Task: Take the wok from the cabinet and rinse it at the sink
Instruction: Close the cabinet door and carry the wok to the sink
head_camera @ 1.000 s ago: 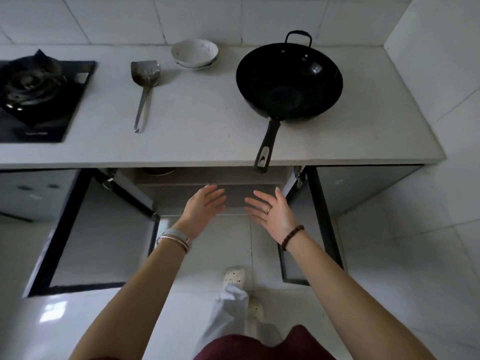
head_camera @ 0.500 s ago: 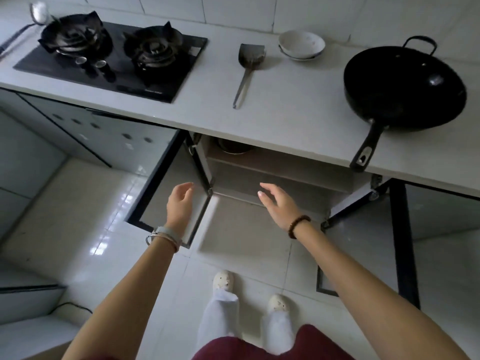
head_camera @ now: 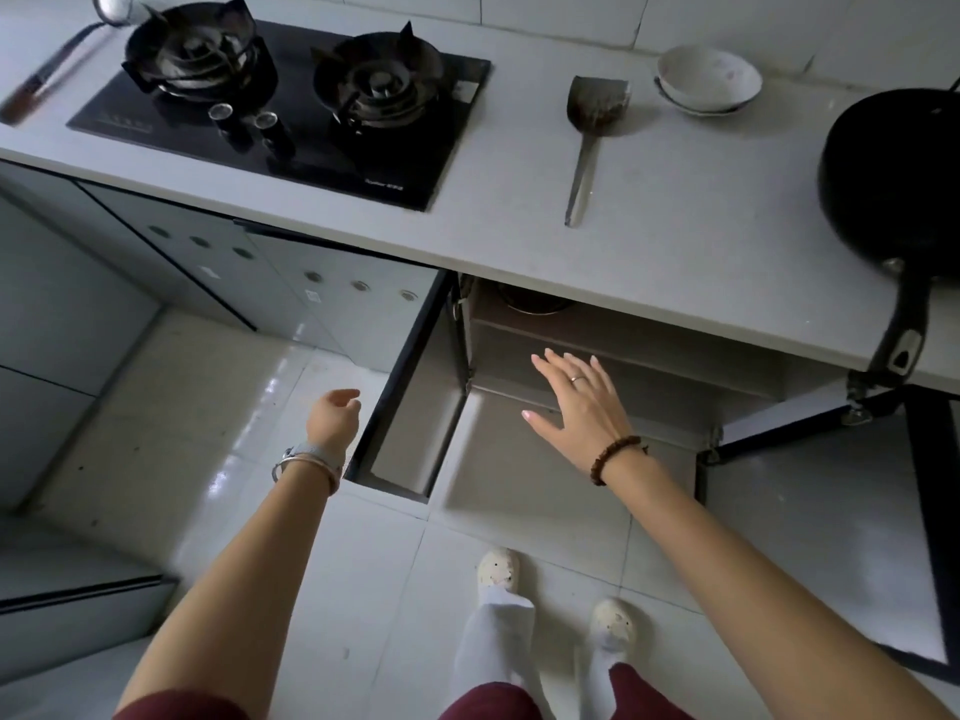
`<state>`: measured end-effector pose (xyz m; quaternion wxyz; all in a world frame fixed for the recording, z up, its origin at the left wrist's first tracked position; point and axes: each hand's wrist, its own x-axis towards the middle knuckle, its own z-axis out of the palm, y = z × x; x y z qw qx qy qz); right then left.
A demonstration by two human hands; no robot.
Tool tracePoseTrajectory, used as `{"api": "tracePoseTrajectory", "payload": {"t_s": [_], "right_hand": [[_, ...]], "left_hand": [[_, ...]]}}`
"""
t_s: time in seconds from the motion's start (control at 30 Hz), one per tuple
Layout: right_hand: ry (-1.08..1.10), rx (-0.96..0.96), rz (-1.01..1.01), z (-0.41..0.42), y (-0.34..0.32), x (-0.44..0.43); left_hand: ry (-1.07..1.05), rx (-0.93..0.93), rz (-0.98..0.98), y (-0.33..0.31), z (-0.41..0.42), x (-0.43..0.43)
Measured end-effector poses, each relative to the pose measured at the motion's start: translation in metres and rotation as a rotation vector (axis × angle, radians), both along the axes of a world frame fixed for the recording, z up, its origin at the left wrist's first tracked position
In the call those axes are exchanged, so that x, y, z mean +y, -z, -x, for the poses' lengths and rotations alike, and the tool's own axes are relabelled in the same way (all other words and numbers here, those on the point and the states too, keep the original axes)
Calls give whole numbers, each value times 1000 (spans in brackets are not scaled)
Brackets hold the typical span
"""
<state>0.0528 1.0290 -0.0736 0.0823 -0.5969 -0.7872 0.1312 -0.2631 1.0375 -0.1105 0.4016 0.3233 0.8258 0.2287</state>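
The black wok [head_camera: 893, 179] sits on the grey counter [head_camera: 675, 236] at the far right, cut by the frame edge, its long handle [head_camera: 901, 330] sticking out over the counter's front. Below it the cabinet [head_camera: 597, 345] stands with both doors swung out. My left hand [head_camera: 335, 415] hovers just beside the outer edge of the left door [head_camera: 410, 402], fingers loosely curled and holding nothing. My right hand [head_camera: 576, 402] is spread flat with fingers apart in front of the cabinet opening, empty. No sink is in view.
A two-burner gas hob [head_camera: 291, 101] is set into the counter at left, with a ladle [head_camera: 57, 59] beyond it. A metal spatula [head_camera: 589, 142] and stacked white bowls [head_camera: 709, 85] lie mid-counter. The right cabinet door [head_camera: 831, 517] juts out over the tiled floor. A pot [head_camera: 530, 304] sits inside the cabinet.
The view has swung left, pushing the wok to the right edge. My left hand has moved out to the left door's edge; my right hand stays open before the cabinet.
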Motion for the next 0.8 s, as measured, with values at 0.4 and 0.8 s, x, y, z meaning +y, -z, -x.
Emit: {"api": "tracePoseTrajectory", "payload": {"t_s": [0.4, 0.8], "right_hand": [[-15, 6, 3, 29, 0, 29], [47, 35, -29, 9, -2, 20]], "left_hand": [[76, -262, 112, 25, 11, 18], [122, -521, 193, 7, 0, 15]]}}
